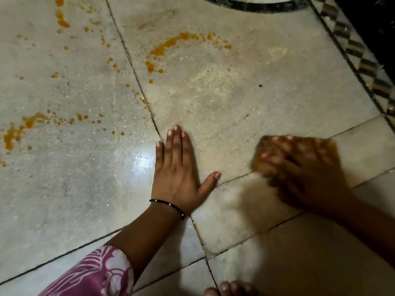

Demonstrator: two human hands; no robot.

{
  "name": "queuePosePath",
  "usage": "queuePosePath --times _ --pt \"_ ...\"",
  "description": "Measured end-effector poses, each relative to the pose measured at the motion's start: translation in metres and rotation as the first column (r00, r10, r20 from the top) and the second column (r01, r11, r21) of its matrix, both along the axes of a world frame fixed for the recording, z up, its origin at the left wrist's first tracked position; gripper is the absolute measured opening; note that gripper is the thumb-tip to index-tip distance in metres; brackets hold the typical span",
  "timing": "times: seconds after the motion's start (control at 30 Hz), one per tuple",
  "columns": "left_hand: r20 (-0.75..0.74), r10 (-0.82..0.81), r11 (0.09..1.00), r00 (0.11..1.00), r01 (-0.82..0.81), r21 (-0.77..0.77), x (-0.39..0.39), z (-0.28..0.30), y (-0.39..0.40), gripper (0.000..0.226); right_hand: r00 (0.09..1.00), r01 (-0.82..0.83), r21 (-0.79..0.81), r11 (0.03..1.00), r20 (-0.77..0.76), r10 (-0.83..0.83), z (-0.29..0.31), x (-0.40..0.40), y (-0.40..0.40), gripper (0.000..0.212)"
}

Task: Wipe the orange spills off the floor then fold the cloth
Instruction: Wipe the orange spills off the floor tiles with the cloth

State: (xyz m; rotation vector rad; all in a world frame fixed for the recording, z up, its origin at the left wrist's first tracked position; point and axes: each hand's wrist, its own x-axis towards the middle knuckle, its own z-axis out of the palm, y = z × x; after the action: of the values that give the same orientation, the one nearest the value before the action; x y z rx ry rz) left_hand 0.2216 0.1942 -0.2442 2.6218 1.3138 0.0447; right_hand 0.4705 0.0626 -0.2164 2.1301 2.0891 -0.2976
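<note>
Left hand [178, 167] flat, fingers spread, bracing on floor [235, 99]. Right hand [299, 167] blurred, pressing brownish cloth [265, 159]. Orange spills [171, 44] lie ahead-left; left hand nearer.

orange spills [171, 42], grey floor [74, 189], pink-white floral sleeve [96, 274], blk bracelet [168, 205]

My one head view, close above the floor [213, 99], steeply downward over both forearms, tilted slightly.
</note>
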Motion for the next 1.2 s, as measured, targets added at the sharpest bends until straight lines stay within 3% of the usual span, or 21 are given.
queuePosePath --times 0.13,0.27,0.33,0.43,0.53,0.67,0.73,0.87,1.0,1.03,1.2 --pt "-0.007 0.001 1.0 1.0 -0.001 -0.006 0.001 0.001 -0.001 0.1 0.962 0.274 0.027 0.961 -0.011 -0.273 0.008 0.051 0.035 0.061" --pt "-0.024 -0.006 1.0 1.0 0.005 -0.018 0.001 0.002 -0.001 0.099 0.899 0.437 0.08 0.896 -0.055 -0.434 0.0 0.038 0.104 0.061" --pt "-0.028 -0.008 1.0 1.0 0.008 -0.019 0.001 0.002 -0.001 0.099 0.932 0.36 0.04 0.932 -0.07 -0.357 -0.002 0.012 0.123 0.06" --pt "-0.033 -0.005 1.0 0.999 0.004 -0.015 0.001 0.001 -0.001 0.099 0.997 0.059 0.02 0.998 -0.047 -0.058 -0.006 -0.025 0.106 0.059" --pt "-0.031 -0.008 1.0 0.999 0.007 -0.012 0.001 0.0 0.0 0.099 0.991 -0.132 0.043 0.99 -0.007 0.132 -0.005 -0.036 0.058 0.056" --pt "-0.018 -0.013 1.0 1.0 0.013 -0.008 -0.001 -0.003 0.0 0.099 0.942 -0.334 -0.037 0.942 0.034 0.335 0.004 0.012 0.01 0.053" --pt "-0.018 -0.008 1.0 1.0 0.008 -0.02 0.0 -0.003 0.0 0.099 0.959 -0.28 -0.053 0.958 0.028 0.282 0.006 0.047 0.009 0.056" --pt "-0.027 0.033 0.992 0.999 -0.037 -0.119 0.008 0.012 -0.002 0.1 0.999 0.001 0.039 0.999 0.033 -0.002 0.0 0.079 0.064 0.06" --pt "0.001 -0.009 0.997 1.0 0.009 -0.082 0.039 0.02 0.015 0.095 0.909 0.413 0.135 0.901 -0.013 -0.416 -0.006 0.049 0.138 0.061" --pt "-0.008 -0.023 0.997 1.0 0.023 -0.072 0.049 0.019 0.027 0.093 0.909 0.414 0.137 0.9 -0.006 -0.418 -0.007 0.034 0.148 0.061" --pt "-0.056 -0.065 0.997 0.996 0.064 -0.034 0.076 0.008 0.089 0.095 0.996 0.036 0.129 0.991 0.077 -0.046 -0.005 -0.008 0.119 0.062"
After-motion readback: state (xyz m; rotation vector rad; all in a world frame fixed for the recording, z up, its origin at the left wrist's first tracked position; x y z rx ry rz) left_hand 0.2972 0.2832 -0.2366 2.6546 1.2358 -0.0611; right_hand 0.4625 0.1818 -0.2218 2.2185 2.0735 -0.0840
